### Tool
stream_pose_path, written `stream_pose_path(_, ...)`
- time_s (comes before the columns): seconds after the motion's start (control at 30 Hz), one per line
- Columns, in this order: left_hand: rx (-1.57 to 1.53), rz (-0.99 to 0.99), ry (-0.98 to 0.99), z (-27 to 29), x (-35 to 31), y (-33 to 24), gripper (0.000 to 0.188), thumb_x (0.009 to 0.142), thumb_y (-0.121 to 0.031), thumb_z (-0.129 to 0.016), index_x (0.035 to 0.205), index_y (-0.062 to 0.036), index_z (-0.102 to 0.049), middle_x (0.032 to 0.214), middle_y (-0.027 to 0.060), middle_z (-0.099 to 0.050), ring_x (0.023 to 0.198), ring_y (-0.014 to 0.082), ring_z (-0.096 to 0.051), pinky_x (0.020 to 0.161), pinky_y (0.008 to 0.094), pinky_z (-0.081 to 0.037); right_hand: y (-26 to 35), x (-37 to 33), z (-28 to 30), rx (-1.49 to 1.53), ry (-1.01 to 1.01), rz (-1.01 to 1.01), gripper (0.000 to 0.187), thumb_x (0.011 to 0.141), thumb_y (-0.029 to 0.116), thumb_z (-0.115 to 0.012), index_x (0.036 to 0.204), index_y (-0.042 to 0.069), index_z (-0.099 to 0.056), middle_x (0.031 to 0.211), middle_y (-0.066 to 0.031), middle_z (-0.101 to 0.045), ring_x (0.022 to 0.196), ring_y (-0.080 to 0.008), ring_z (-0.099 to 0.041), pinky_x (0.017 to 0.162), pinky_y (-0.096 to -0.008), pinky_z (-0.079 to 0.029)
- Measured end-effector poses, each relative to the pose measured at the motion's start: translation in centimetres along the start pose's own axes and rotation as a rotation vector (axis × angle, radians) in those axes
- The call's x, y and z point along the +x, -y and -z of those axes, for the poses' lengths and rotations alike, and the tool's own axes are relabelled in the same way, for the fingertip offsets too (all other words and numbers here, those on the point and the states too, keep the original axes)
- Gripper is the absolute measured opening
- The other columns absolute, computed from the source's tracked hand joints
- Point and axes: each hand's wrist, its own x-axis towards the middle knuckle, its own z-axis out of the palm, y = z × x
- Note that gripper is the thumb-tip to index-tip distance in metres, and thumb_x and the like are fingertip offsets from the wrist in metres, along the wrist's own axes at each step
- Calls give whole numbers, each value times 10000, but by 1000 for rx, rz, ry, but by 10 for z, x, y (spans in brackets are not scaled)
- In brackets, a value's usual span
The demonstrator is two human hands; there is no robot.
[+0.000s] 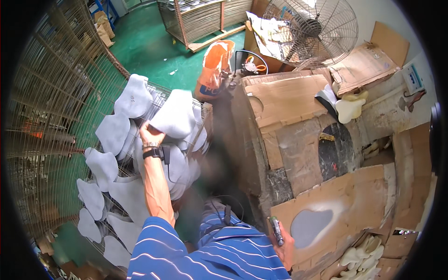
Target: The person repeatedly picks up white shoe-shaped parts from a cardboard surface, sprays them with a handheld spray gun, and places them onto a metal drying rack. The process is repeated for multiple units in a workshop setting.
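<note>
My left hand (152,134) is closed on the lower edge of a light grey, rounded, flat pad (175,112), tilted above the wire rack (161,88). Many similar grey pads (131,97) lie overlapping on the rack beneath and around it. At the lower right, my right hand (284,248) is wrapped round a small silver-and-black metal tool (276,230); its kind does not show clearly. Beside it, a grey pad-shaped patch (311,227) with a whitish halo shows on the cardboard-covered workbench (345,198); I cannot tell whether a pad lies there.
A large wire-caged fan (313,29) stands at the back right. An orange bag (215,65) sits beyond the bench's left corner. Cream-coloured shaped pieces (363,254) lie at the bench's lower right. Tall wire racks (51,112) line the left; another rack (205,21) stands behind.
</note>
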Motion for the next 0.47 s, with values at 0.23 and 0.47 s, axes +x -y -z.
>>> stream_pose_path(0.23,91,-230,-552,24,6,25,709,930,-518,-623,1448,-59,-466,1239,131,-623,1268,320,-544,1117,652,-319,9,10,-4,61,-22,30,490,828,-38,-699,1311,2,-628,839,-96,-607,765,-146,-537,715,-298,-465)
stream_pose_path(0.47,475,-740,-404,19,-44,-58,675,841,-204,-740,1459,-123,-479,1322,80,-593,1253,249,-536,1069,542,-376,-16,32,-24,3,67,223,373,880,24,-703,1251,0,-664,794,-64,-590,707,-128,-527,656,-308,-464)
